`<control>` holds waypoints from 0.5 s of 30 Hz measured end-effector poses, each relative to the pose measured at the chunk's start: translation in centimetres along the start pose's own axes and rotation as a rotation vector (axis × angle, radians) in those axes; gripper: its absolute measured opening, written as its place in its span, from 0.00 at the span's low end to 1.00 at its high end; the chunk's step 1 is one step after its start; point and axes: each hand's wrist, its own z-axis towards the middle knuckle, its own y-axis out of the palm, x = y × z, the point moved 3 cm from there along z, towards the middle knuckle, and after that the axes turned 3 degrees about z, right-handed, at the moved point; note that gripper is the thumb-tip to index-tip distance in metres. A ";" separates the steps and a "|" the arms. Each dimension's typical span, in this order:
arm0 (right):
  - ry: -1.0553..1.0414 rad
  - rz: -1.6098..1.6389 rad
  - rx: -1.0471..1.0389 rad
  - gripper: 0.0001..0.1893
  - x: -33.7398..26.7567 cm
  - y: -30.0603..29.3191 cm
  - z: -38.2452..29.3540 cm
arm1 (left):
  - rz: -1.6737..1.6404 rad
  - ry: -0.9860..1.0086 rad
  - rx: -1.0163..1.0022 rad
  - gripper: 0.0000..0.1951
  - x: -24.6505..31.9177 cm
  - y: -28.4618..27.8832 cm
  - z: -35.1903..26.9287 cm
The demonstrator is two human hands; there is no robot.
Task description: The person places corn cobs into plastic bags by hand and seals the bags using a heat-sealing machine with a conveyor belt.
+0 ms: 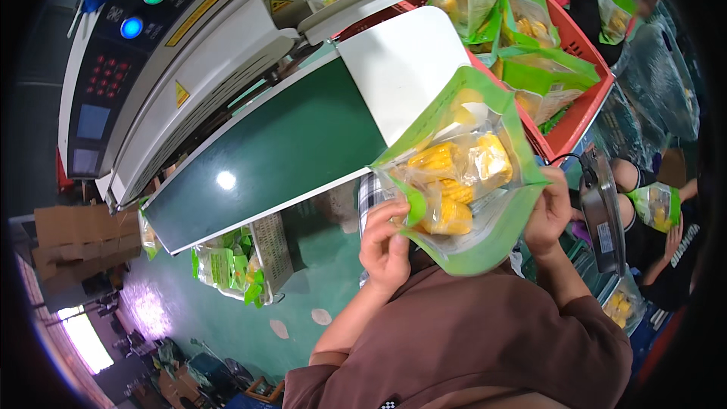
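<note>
Both hands hold a green and clear plastic pouch (448, 99) by its rim, its mouth spread wide towards me. Inside lie several pieces of yellow corn cob (434, 162), some in clear wrap. My left hand (386, 241) pinches the rim's left side between thumb and fingers. On the opposite side, my right hand (550, 213) grips the edge. The far end of the pouch overlaps a white plate (406, 62), which adjoins the green conveyor belt (272, 142) of a band sealing machine (187, 68).
A red plastic crate (585, 91) beyond the pouch holds several filled pouches (525, 20). Below the belt stands a white basket (272, 255) with more pouches. At right are a dark scale-like device (605, 216) and other people holding pouches (656, 204). Cardboard boxes (85, 238) stand far left.
</note>
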 end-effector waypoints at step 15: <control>0.093 0.154 0.048 0.08 0.3 0.3 0.9 | -0.024 -0.149 0.058 0.02 -1.4 0.9 4.9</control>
